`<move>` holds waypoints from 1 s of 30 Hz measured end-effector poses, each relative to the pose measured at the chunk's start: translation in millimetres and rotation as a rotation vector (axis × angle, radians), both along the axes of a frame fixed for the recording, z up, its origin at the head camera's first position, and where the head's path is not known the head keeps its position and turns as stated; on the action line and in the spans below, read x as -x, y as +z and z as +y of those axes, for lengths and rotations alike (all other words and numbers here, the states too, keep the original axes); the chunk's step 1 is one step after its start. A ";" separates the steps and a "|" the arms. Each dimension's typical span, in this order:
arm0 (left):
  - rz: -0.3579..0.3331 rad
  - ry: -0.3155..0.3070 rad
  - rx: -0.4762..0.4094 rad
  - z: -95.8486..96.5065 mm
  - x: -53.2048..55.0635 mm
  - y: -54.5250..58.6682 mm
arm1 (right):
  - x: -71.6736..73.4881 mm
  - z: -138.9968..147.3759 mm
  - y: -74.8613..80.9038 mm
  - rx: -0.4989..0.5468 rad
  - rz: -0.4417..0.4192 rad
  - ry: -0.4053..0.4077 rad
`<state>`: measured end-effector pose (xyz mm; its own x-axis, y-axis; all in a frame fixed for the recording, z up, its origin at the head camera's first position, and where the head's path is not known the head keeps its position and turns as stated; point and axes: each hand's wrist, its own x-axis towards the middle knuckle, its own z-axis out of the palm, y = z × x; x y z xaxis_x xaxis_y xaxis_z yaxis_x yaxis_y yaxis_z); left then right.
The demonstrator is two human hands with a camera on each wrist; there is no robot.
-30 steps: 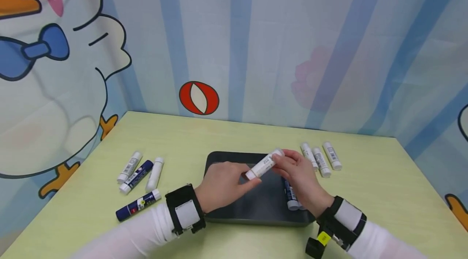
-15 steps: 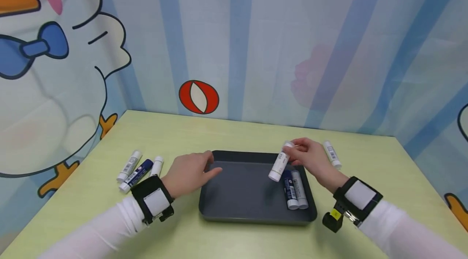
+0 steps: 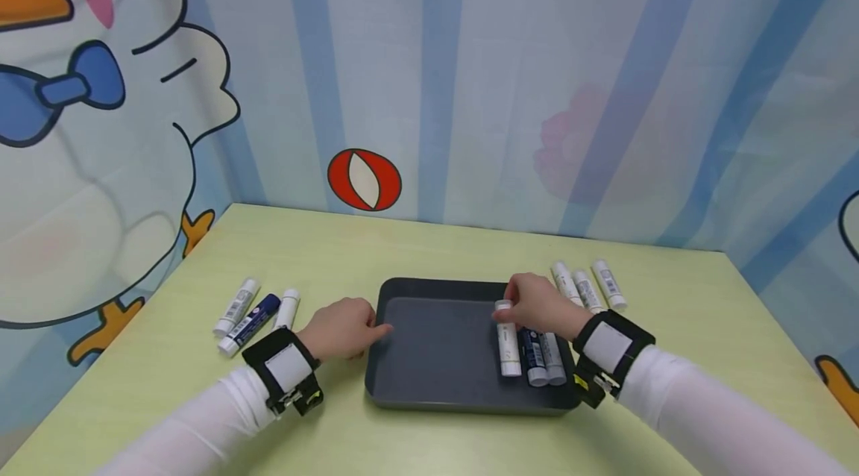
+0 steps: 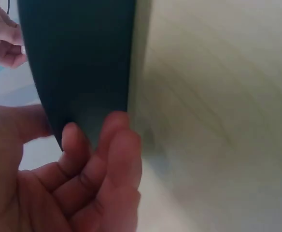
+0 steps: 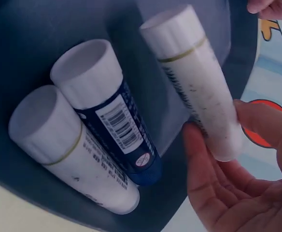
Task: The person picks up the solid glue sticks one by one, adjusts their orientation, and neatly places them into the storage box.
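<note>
In the head view my right hand (image 3: 545, 306) pinches a white glue stick (image 3: 508, 345) near its far end, over the right part of the dark tray (image 3: 429, 405). The right wrist view shows thumb and fingers on either side of this glue stick (image 5: 196, 82), which stands a little apart from a blue glue stick (image 5: 119, 116) and another white glue stick (image 5: 83, 164) lying side by side in the tray. My left hand (image 3: 341, 328) holds the tray's left edge. In the left wrist view its thumb is over the rim, its fingers (image 4: 124, 159) against the outer wall.
On the table (image 3: 322, 245), white glue sticks (image 3: 608, 284) lie behind the tray at right. To the left lie a blue glue stick (image 3: 250, 324) and white glue sticks (image 3: 237, 306) on both sides of it. A printed curtain (image 3: 496, 88) hangs behind.
Both hands held the white glue stick a second ago; the left hand left it and went to the tray's edge. The right hand lowered the stick into the tray, turning it lengthwise beside the others.
</note>
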<state>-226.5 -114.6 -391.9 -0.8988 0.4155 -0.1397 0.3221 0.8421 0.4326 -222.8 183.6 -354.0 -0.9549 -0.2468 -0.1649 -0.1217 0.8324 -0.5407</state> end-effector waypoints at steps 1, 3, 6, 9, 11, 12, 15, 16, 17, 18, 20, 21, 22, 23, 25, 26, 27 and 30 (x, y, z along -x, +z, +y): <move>-0.002 -0.002 0.002 0.1 0.6 -1.0 | 0.6 -1.9 -1.5 -0.031 0.002 0.007; -0.002 -0.003 0.004 0.0 1.7 -2.6 | 2.0 -5.5 -4.7 -0.081 0.006 0.019; -0.005 0.000 0.002 -0.1 3.0 -4.5 | 4.0 -10.1 -10.2 -0.158 0.034 0.038; -0.001 0.000 -0.001 -0.1 3.7 -6.2 | 4.6 -13.0 -15.0 -0.209 0.057 0.045; 0.000 0.001 0.000 0.1 3.9 -6.5 | 3.5 -13.9 -17.6 -0.239 0.067 0.050; 0.000 0.002 0.000 0.2 3.8 -6.5 | 2.6 -14.2 -18.3 -0.248 0.072 0.051; 0.002 0.007 0.003 1.0 3.4 -5.5 | 0.2 -14.6 -20.4 -0.270 0.088 0.058; 0.000 0.009 0.004 1.1 3.4 -5.0 | -0.3 -14.6 -20.8 -0.275 0.097 0.062; -0.002 0.011 0.004 1.4 3.3 -4.4 | -0.6 -14.4 -21.3 -0.280 0.106 0.066; -0.003 0.013 0.006 1.8 3.0 -3.8 | -1.0 -14.1 -21.4 -0.287 0.119 0.070; -0.006 0.016 0.011 2.4 2.8 -2.5 | -0.9 -13.4 -21.7 -0.300 0.140 0.075; -0.008 0.018 0.014 2.7 2.6 -1.9 | -0.8 -12.7 -22.2 -0.308 0.149 0.078; -0.009 0.019 0.016 3.0 2.3 -1.3 | -0.8 -12.2 -22.3 -0.315 0.155 0.081; -0.010 0.019 0.017 3.3 2.0 -0.7 | -0.9 -11.9 -22.2 -0.321 0.160 0.083; -0.010 0.020 0.017 3.3 1.8 0.1 | -0.6 -11.6 -22.3 -0.325 0.160 0.087; -0.011 0.020 0.016 3.3 1.7 0.2 | -0.4 -11.4 -22.4 -0.325 0.159 0.091; -0.012 0.020 0.015 3.4 1.7 0.4 | -0.3 -11.5 -22.3 -0.326 0.158 0.093; -0.017 0.022 0.012 3.2 1.9 0.2 | 0.4 -11.7 -22.1 -0.327 0.152 0.098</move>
